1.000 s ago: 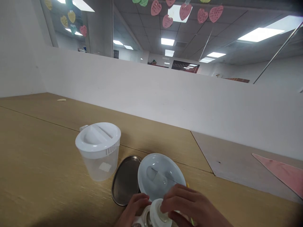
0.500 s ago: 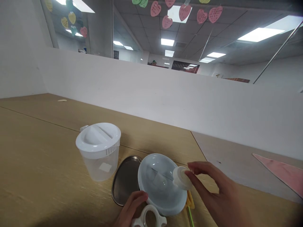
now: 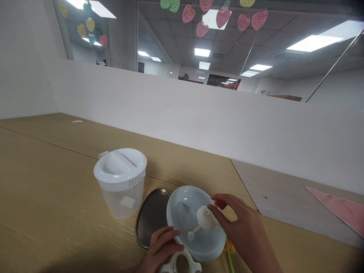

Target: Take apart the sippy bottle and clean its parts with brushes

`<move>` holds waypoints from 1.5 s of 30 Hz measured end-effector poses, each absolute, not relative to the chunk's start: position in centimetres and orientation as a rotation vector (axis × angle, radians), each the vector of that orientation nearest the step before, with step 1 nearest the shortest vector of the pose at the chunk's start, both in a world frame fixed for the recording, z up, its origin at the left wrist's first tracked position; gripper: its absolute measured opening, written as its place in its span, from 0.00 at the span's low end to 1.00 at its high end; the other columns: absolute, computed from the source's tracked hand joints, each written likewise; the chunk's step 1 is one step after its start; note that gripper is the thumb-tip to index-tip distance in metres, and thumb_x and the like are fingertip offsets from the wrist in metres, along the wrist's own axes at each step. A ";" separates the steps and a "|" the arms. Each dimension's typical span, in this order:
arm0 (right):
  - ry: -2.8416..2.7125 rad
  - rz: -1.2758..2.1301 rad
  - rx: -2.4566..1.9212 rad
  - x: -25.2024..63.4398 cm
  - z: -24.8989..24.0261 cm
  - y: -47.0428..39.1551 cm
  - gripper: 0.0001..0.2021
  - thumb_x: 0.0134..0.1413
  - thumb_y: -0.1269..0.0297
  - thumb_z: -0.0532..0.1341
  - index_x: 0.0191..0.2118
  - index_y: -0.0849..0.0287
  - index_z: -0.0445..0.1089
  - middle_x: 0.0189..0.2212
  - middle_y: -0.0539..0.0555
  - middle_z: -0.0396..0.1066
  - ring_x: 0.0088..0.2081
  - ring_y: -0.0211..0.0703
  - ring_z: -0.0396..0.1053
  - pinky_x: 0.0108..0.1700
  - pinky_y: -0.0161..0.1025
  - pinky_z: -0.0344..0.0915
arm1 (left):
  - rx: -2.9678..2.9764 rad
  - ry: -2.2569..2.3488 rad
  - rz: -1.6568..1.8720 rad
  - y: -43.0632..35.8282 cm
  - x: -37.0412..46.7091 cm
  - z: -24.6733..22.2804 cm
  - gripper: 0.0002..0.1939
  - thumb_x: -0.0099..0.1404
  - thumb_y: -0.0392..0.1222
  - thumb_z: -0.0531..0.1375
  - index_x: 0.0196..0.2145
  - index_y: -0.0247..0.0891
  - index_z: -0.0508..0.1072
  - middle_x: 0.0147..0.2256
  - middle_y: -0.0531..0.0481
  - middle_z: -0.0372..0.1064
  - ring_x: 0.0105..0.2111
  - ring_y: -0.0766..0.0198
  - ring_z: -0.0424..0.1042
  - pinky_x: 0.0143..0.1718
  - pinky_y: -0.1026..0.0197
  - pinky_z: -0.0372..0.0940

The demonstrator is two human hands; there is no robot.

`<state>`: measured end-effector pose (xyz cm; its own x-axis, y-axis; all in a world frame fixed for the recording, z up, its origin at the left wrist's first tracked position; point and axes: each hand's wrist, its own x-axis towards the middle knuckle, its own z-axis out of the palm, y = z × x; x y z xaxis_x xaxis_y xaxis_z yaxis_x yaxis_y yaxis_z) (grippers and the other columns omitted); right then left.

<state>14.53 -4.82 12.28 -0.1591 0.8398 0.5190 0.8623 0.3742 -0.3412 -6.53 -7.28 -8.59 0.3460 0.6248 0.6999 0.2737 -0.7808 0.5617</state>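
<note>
My right hand (image 3: 236, 218) pinches a small white cap-like part (image 3: 206, 218) between thumb and fingers, above the light blue bowl (image 3: 186, 201). A thin white stem with a round tip (image 3: 191, 236) extends from that part over the bowl. My left hand (image 3: 162, 248) has its fingers closed around a white ring-shaped piece with side lugs (image 3: 195, 266) at the bottom edge, its fingertips near the bowl's lower left rim. Left of the bowl lies a dark metal tray (image 3: 152, 216).
A clear pitcher with a white lid (image 3: 121, 182) stands left of the tray. A yellow and green item (image 3: 229, 254) lies right of the bowl. Farther right is a pink triangular piece (image 3: 338, 208). Behind the table (image 3: 51, 182) rises a white wall with glass above.
My right hand has moved left with the white part, now farther over the bowl, and the stem with its round tip has come into view. My left fingers have shifted slightly right over the ring.
</note>
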 end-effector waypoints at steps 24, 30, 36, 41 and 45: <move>-2.221 0.234 -1.589 13.4 10.9 -4.4 0.08 0.54 0.66 0.56 0.34 0.55 0.73 0.25 0.50 0.72 0.32 0.42 0.69 0.36 0.38 0.62 | 2.257 0.853 1.305 -7.2 -6.7 -9.1 0.29 0.63 0.64 0.45 0.54 0.48 0.66 0.58 0.44 0.59 0.58 0.49 0.55 0.56 0.50 0.52; -2.262 0.424 -1.570 12.6 10.8 -4.2 0.11 0.54 0.68 0.54 0.31 0.55 0.74 0.25 0.48 0.73 0.30 0.40 0.68 0.34 0.35 0.60 | 2.342 0.819 1.347 -6.4 -6.3 -11.0 0.29 0.65 0.63 0.42 0.55 0.49 0.65 0.55 0.45 0.64 0.58 0.49 0.54 0.56 0.50 0.52; -2.237 0.501 -1.620 12.0 10.7 -4.1 0.12 0.55 0.67 0.53 0.30 0.56 0.74 0.25 0.49 0.73 0.29 0.39 0.68 0.32 0.34 0.58 | 2.197 0.872 1.236 -6.8 -6.1 -10.2 0.27 0.61 0.66 0.47 0.48 0.49 0.71 0.48 0.47 0.71 0.56 0.48 0.58 0.55 0.50 0.55; -2.257 0.520 -1.595 11.8 10.1 -3.7 0.14 0.56 0.67 0.51 0.30 0.58 0.74 0.24 0.50 0.73 0.27 0.39 0.67 0.31 0.34 0.57 | 2.055 0.915 1.188 -7.6 -5.9 -8.0 0.20 0.61 0.60 0.55 0.42 0.46 0.72 0.46 0.47 0.72 0.54 0.53 0.60 0.55 0.54 0.55; -2.260 0.539 -1.584 11.7 9.8 -3.4 0.13 0.56 0.68 0.51 0.31 0.58 0.74 0.25 0.50 0.73 0.28 0.39 0.68 0.32 0.34 0.57 | 2.134 0.799 1.147 -7.5 -6.2 -6.9 0.25 0.62 0.64 0.49 0.48 0.47 0.69 0.47 0.48 0.72 0.53 0.54 0.61 0.54 0.55 0.54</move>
